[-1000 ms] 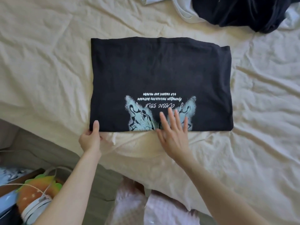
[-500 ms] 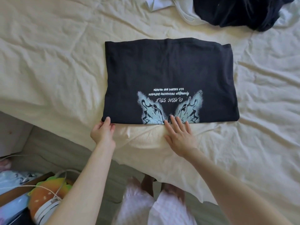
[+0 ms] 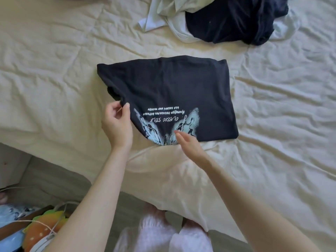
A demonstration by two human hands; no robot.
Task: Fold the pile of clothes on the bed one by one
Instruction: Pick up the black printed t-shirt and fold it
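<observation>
**Left hand lifts a corner of the dark T-shirt**

The left hand (image 3: 117, 127) pinches the near left corner of the black T-shirt (image 3: 169, 91) between thumb and fingertips, and that corner is raised off the bed (image 3: 54, 73) so the left side of the shirt slopes up and shows a dark fold beneath. The right hand (image 3: 187, 142) has its fingers straight and together, tips touching the shirt's near edge on the pale blue print (image 3: 189, 122), which reads upside down from here. The rest of the shirt lies flat as a folded rectangle in the middle of the wrinkled cream sheet. Farther back, well apart from it, sits the pile of clothes (image 3: 231, 20), a dark garment heaped over pale ones. Down by the bedside on the left is an orange and green object (image 3: 41, 231) with white cords across it.
</observation>
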